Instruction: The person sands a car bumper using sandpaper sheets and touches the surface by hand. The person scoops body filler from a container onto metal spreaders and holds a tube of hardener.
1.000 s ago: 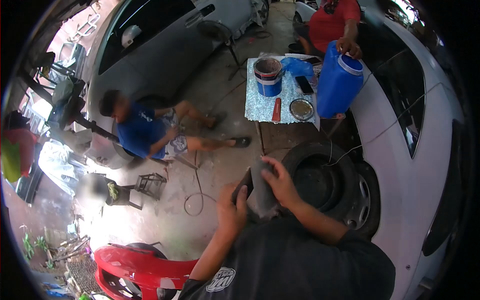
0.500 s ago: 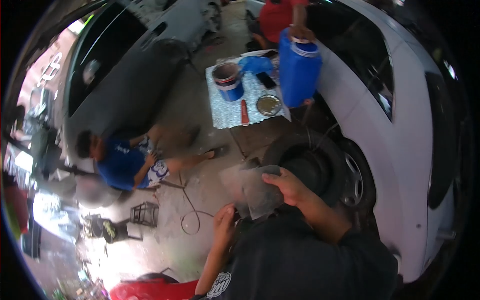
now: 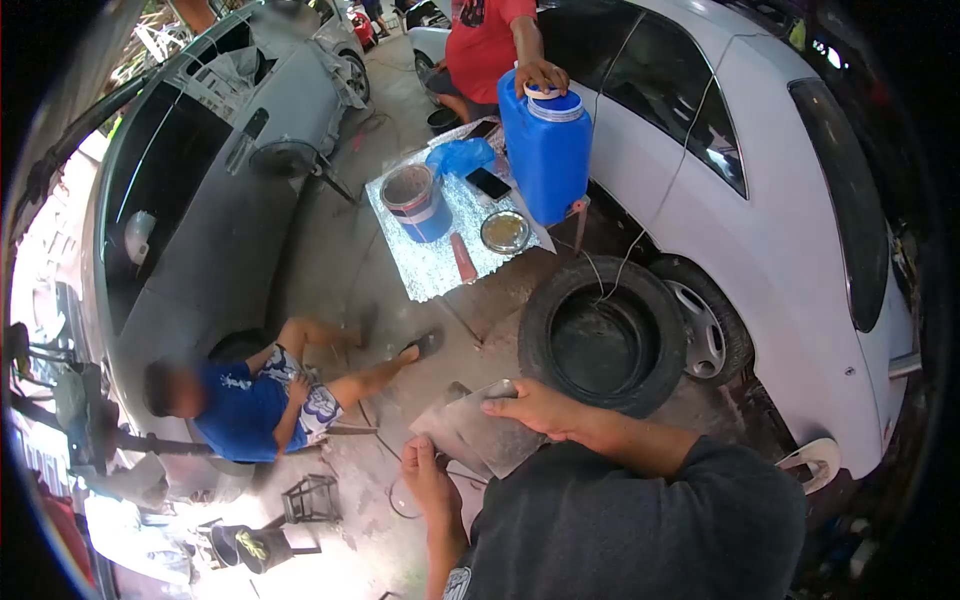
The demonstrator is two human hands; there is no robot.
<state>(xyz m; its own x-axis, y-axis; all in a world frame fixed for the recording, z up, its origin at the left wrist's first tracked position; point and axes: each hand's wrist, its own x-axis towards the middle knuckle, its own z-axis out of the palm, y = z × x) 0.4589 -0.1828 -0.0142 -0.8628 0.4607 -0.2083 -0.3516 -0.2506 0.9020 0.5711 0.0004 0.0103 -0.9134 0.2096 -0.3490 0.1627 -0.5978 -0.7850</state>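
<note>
My right hand (image 3: 545, 412) grips a thin, flat grey sheet (image 3: 510, 445), its thumb lying over the upper face. At the sheet's left, a lighter, dusty-looking part (image 3: 436, 418) reaches toward my left hand (image 3: 428, 482), whose thumb and fingertips pinch its lower edge. I cannot tell whether the lighter part is a second piece or the same one, nor what material it is. Both hands are in front of my dark shirt, above the floor.
A foil-covered table (image 3: 410, 270) bears a blue tub (image 3: 425, 222), a red-brown tool (image 3: 463, 258), a round lid (image 3: 505, 232) and a phone (image 3: 488, 183). Another person's hand (image 3: 540, 75) rests on a blue jug (image 3: 548, 150). A tire (image 3: 535, 330) lies near; a person in blue (image 3: 235, 410) sits left.
The view has shifted, and the table and tire are sharper now. My hands appear lower and slightly left, both still on the sheet, whose lighter left part is now more distinct.
</note>
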